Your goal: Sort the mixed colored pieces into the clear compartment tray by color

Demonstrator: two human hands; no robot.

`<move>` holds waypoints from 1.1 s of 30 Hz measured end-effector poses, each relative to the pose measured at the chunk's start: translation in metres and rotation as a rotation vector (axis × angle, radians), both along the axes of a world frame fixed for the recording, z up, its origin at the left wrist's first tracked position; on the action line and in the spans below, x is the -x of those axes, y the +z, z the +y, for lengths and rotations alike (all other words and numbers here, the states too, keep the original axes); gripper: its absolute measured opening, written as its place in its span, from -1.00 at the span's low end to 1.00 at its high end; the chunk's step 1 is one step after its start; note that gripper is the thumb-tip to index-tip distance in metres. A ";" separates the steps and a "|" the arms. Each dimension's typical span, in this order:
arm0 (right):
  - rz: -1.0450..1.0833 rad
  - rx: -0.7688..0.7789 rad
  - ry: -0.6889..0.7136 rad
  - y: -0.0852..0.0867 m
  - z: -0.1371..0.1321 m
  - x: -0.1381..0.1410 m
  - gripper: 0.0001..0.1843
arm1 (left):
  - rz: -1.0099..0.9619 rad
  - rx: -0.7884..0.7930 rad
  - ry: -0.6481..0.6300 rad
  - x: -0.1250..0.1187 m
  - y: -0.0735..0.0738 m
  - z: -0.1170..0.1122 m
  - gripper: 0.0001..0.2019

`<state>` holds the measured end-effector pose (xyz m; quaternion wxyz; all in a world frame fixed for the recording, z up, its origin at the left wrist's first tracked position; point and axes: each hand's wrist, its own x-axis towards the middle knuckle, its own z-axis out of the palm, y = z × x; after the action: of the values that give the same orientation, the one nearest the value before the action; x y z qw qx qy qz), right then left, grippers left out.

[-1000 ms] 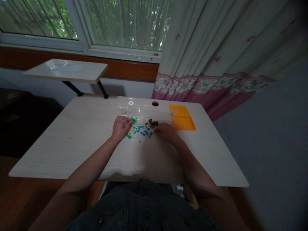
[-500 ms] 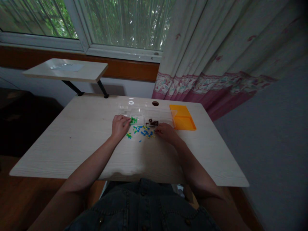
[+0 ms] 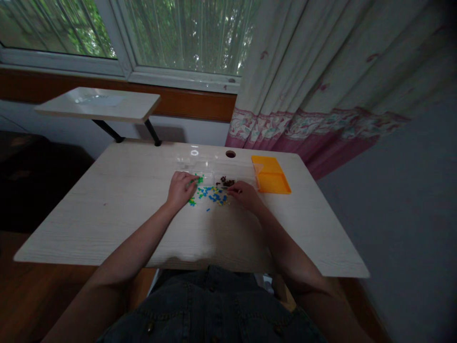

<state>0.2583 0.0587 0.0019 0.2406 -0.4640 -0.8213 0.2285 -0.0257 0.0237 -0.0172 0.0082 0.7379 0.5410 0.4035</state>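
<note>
A scatter of tiny blue, green and yellow pieces (image 3: 211,195) lies on the pale wooden table (image 3: 124,200). Behind it stands a clear compartment box (image 3: 214,171) holding green pieces (image 3: 199,180) and dark brown pieces (image 3: 227,182). My left hand (image 3: 181,189) rests at the left of the scatter, fingers curled, tips by the green compartment. My right hand (image 3: 245,194) lies at the right of the scatter, fingers pinched near the brown pieces. What either hand holds is too small to make out.
An orange tray (image 3: 271,175) sits right of the clear box. A cable hole (image 3: 230,154) is at the table's back edge. A small raised shelf (image 3: 100,104) stands at the back left, a curtain (image 3: 321,85) hangs at the back right.
My left hand has shifted slightly right toward the green pieces. My right hand has edged up toward the brown compartment.
</note>
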 end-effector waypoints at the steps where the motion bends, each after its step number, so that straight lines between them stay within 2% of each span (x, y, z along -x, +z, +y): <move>1: 0.067 0.044 -0.025 -0.001 -0.001 0.002 -0.85 | 0.005 -0.004 -0.048 -0.003 0.002 -0.002 -0.76; 6: 0.336 0.293 -0.014 0.001 -0.008 0.016 -0.76 | 0.027 -0.040 -0.246 -0.020 0.011 -0.012 -0.77; 11: 0.555 0.544 0.042 0.003 -0.018 0.030 -0.64 | 0.040 -0.054 -0.320 -0.031 0.016 -0.018 -0.76; 14: 0.637 0.643 0.055 0.003 -0.022 0.035 -0.61 | 0.040 -0.053 -0.337 -0.032 0.016 -0.019 -0.75; 20: 0.668 0.668 0.056 0.004 -0.026 0.041 -0.61 | 0.065 -0.062 -0.344 -0.032 0.013 -0.018 -0.76; 29: 0.671 0.652 0.057 -0.002 -0.027 0.044 -0.60 | 0.121 -0.200 -0.300 -0.030 0.009 -0.018 -0.84; 33: 0.657 0.626 0.067 -0.002 -0.028 0.045 -0.57 | 0.167 -0.211 -0.265 -0.027 0.008 -0.018 -0.83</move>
<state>0.2129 0.0307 -0.0001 0.3290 -0.3905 -0.6075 0.6084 0.0011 0.0062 -0.0096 -0.0611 0.8305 0.3924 0.3905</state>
